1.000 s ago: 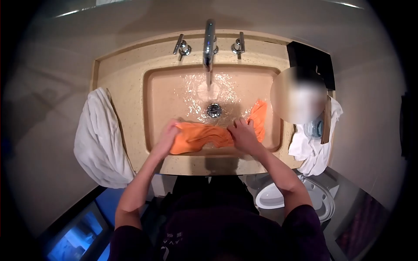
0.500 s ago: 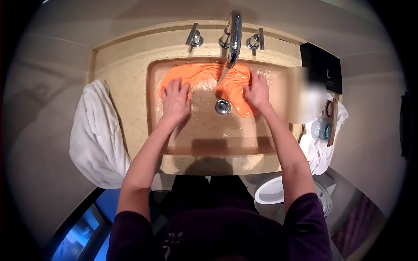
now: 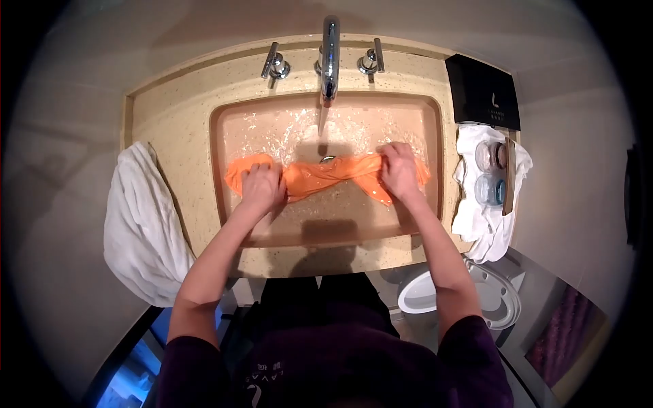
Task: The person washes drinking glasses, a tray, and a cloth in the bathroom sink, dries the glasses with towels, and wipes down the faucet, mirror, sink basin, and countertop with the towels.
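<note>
A wet orange cloth [image 3: 320, 178] stretches from side to side across the sink [image 3: 299, 234], bunched up and narrowed in the middle. My left hand [image 3: 264, 188] grips its left part with the fingers curled over the fabric. Towards the other end, my right hand [image 3: 400, 171] is closed on the cloth, and a loose flap hangs from it. Water runs from the chrome faucet [image 3: 330, 61] into the basin behind the cloth. The drain stopper [image 3: 328, 160] shows partly at the cloth's back edge.
Two handles [image 3: 277, 66] flank the faucet. A white towel [image 3: 146, 224] drapes over the counter's left edge. On the right are a black folder [image 3: 483, 93] and glass cups [image 3: 487, 189] on a white cloth [image 3: 469, 221]. A toilet [image 3: 418, 296] stands below right.
Both hands have pulled the orange cloth towards me, from the back of the sink to its middle, and drawn it out lengthwise. The view has shifted slightly right.
</note>
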The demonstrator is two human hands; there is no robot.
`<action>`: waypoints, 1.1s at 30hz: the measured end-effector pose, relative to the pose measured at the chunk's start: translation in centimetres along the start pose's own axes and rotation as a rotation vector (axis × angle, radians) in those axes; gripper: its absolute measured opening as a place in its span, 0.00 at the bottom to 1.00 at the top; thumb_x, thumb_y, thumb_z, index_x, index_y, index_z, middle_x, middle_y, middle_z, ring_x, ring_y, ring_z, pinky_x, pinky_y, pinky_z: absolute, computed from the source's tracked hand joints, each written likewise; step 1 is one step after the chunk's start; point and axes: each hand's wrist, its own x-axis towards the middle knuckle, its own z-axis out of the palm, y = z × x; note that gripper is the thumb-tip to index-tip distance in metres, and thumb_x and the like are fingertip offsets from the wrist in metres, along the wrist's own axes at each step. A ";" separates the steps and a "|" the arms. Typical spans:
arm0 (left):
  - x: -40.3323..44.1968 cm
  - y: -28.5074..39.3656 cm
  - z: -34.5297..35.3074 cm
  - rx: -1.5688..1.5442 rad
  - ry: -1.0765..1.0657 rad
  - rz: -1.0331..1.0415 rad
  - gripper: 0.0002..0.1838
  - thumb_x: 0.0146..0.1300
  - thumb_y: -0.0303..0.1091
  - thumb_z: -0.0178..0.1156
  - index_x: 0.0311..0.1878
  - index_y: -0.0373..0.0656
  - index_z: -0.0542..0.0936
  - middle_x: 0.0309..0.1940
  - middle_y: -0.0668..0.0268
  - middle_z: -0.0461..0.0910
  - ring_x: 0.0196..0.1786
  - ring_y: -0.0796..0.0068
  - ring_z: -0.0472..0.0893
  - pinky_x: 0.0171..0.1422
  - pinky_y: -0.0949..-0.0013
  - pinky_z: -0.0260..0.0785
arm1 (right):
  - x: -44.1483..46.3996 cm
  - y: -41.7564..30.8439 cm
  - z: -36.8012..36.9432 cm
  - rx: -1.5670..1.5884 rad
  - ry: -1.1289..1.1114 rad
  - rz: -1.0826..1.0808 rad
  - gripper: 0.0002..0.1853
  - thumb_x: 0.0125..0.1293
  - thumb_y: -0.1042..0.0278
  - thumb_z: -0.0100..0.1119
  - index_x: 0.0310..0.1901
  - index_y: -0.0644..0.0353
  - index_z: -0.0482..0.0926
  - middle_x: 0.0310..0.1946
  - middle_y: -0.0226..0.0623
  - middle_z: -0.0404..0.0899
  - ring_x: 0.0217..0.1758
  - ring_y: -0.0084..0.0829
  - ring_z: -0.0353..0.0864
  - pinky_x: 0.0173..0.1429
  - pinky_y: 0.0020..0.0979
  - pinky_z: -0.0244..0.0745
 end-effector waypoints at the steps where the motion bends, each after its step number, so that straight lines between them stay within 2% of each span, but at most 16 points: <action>1: 1.3 0.1 0.4 -0.062 0.119 0.039 0.13 0.61 0.33 0.61 0.50 0.43 0.81 0.48 0.56 0.80 0.56 0.55 0.76 0.67 0.51 0.63 | 0.4 -0.4 1.0 0.005 0.013 -0.012 0.14 0.61 0.77 0.60 0.48 0.58 0.82 0.48 0.47 0.79 0.56 0.50 0.76 0.63 0.45 0.73; 2: 2.1 0.0 0.7 -0.059 0.118 0.039 0.13 0.61 0.33 0.61 0.50 0.43 0.81 0.48 0.56 0.80 0.56 0.55 0.76 0.67 0.51 0.63 | 0.9 -0.9 1.4 0.010 0.025 -0.025 0.12 0.61 0.78 0.60 0.47 0.58 0.82 0.47 0.47 0.80 0.55 0.50 0.77 0.61 0.46 0.74; 4: 3.1 -0.5 1.2 -0.042 0.407 0.479 0.14 0.61 0.30 0.60 0.51 0.42 0.79 0.42 0.55 0.81 0.51 0.51 0.79 0.64 0.54 0.64 | 1.5 -0.3 2.0 0.043 -0.101 -0.020 0.10 0.61 0.77 0.60 0.45 0.59 0.81 0.45 0.47 0.80 0.53 0.51 0.78 0.60 0.46 0.74; 6: 2.5 -1.5 1.3 0.061 0.349 0.461 0.14 0.59 0.28 0.60 0.49 0.42 0.77 0.40 0.56 0.81 0.49 0.51 0.79 0.63 0.52 0.64 | 1.0 0.2 1.5 0.071 -0.232 -0.013 0.08 0.61 0.77 0.60 0.42 0.60 0.80 0.42 0.47 0.80 0.51 0.51 0.79 0.58 0.47 0.75; 8: 1.8 -2.4 1.1 0.131 -0.207 0.146 0.12 0.56 0.26 0.60 0.45 0.41 0.77 0.44 0.56 0.81 0.50 0.52 0.78 0.65 0.51 0.63 | 0.2 0.9 -0.1 0.018 -0.296 0.141 0.05 0.61 0.78 0.60 0.39 0.61 0.78 0.40 0.48 0.80 0.49 0.52 0.79 0.56 0.47 0.75; 10: 0.1 -2.3 0.4 0.074 -0.186 0.137 0.10 0.55 0.23 0.59 0.41 0.41 0.77 0.42 0.59 0.81 0.49 0.53 0.77 0.61 0.52 0.67 | -0.5 0.7 -1.1 0.076 -0.245 0.198 0.05 0.62 0.79 0.60 0.39 0.61 0.78 0.39 0.48 0.79 0.49 0.53 0.79 0.55 0.46 0.75; 12: -1.8 -1.7 -0.5 -0.172 0.293 0.284 0.07 0.55 0.21 0.57 0.38 0.42 0.76 0.36 0.59 0.81 0.43 0.51 0.78 0.52 0.54 0.71 | -1.2 -0.4 -0.9 0.118 0.023 0.203 0.05 0.63 0.80 0.59 0.39 0.61 0.77 0.39 0.48 0.79 0.48 0.53 0.78 0.54 0.47 0.74; 14: -3.0 -0.9 -1.2 -0.299 0.373 0.356 0.07 0.56 0.21 0.56 0.38 0.42 0.75 0.35 0.59 0.81 0.41 0.50 0.78 0.49 0.53 0.72 | -2.2 -0.9 -0.1 0.112 0.087 0.188 0.03 0.66 0.79 0.57 0.41 0.61 0.76 0.39 0.47 0.79 0.47 0.51 0.78 0.54 0.46 0.74; 16: -4.3 -0.8 -2.3 -0.420 0.461 0.429 0.07 0.56 0.20 0.56 0.37 0.42 0.74 0.34 0.58 0.80 0.39 0.49 0.78 0.46 0.53 0.72 | -2.6 -1.2 0.6 0.457 0.161 0.383 0.02 0.71 0.75 0.56 0.42 0.62 0.74 0.37 0.46 0.79 0.43 0.46 0.79 0.52 0.42 0.74; 18: -6.0 -1.3 -3.3 -0.544 0.039 0.282 0.06 0.57 0.20 0.55 0.37 0.40 0.73 0.38 0.56 0.81 0.38 0.47 0.78 0.45 0.51 0.71 | -2.9 -1.8 -0.6 0.735 0.177 0.415 0.03 0.74 0.72 0.55 0.43 0.61 0.73 0.35 0.45 0.79 0.39 0.41 0.79 0.49 0.38 0.74; 21: -7.5 -1.7 -3.3 -0.318 -0.098 0.312 0.12 0.57 0.24 0.57 0.45 0.41 0.75 0.42 0.53 0.82 0.43 0.47 0.81 0.47 0.50 0.74 | -3.3 -0.9 -3.7 0.555 -0.264 0.331 0.06 0.71 0.70 0.59 0.43 0.61 0.74 0.34 0.45 0.80 0.40 0.42 0.81 0.49 0.39 0.75; 22: -8.0 -1.6 -3.4 -0.189 -0.157 0.302 0.15 0.57 0.26 0.59 0.49 0.41 0.75 0.43 0.53 0.82 0.45 0.47 0.83 0.48 0.50 0.75 | -3.5 -0.6 -4.1 0.554 -0.265 0.325 0.06 0.71 0.70 0.59 0.43 0.61 0.74 0.34 0.45 0.80 0.40 0.42 0.81 0.49 0.39 0.75; 24: -7.4 -2.8 -1.8 -0.063 -0.222 0.240 0.22 0.57 0.29 0.62 0.57 0.41 0.74 0.47 0.53 0.82 0.49 0.49 0.83 0.53 0.50 0.76 | -3.4 -1.1 -5.5 0.333 -0.435 -0.160 0.10 0.62 0.71 0.66 0.43 0.60 0.77 0.34 0.45 0.80 0.42 0.47 0.81 0.51 0.44 0.75; 25: -6.9 -3.5 -1.1 0.034 -0.310 0.229 0.21 0.57 0.30 0.63 0.56 0.42 0.76 0.48 0.54 0.82 0.50 0.49 0.83 0.55 0.52 0.76 | -3.5 -1.7 -6.1 0.292 -0.498 -0.188 0.13 0.53 0.74 0.69 0.41 0.59 0.80 0.35 0.46 0.81 0.44 0.51 0.80 0.54 0.48 0.74; 29: -4.6 -4.8 0.2 0.264 -0.377 0.304 0.16 0.59 0.33 0.65 0.51 0.44 0.82 0.51 0.57 0.82 0.55 0.50 0.81 0.60 0.55 0.76 | 0.1 -3.5 -10.5 0.159 -0.264 -0.175 0.09 0.52 0.79 0.62 0.37 0.61 0.82 0.35 0.47 0.81 0.45 0.51 0.79 0.55 0.47 0.74; 33: -1.8 -3.0 -6.3 0.154 -0.026 0.171 0.13 0.55 0.31 0.65 0.45 0.45 0.83 0.48 0.54 0.83 0.53 0.49 0.82 0.58 0.52 0.77 | 3.4 -3.0 -14.1 0.191 -0.009 -0.152 0.07 0.55 0.81 0.59 0.37 0.64 0.78 0.31 0.48 0.77 0.40 0.51 0.79 0.48 0.44 0.76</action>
